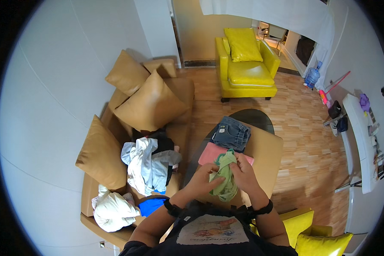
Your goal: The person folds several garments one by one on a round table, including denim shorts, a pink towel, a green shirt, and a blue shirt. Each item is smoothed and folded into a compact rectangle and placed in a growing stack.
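Observation:
A crumpled light-green garment (225,188) with darker green trim at its top hangs between my two hands. My right hand (244,174) pinches its upper right edge. On the other side, my left hand (203,180) has its fingers at the cloth's left edge, thumb across the front. Beneath and beyond the garment lies a folded pink cloth (208,153), partly hidden by it and by my hands. Folded dark blue jeans (233,132) with a tag at the waist rest just past the pink cloth. Both lie on a tan padded surface (268,153).
On the tan sofa (182,89) at left sit large cushions (150,102), a heap of white and dark clothes (147,166), a blue cloth (152,206) and a white bundle (113,211). A yellow armchair (249,75) stands ahead. A white desk (358,144) holds small items at right.

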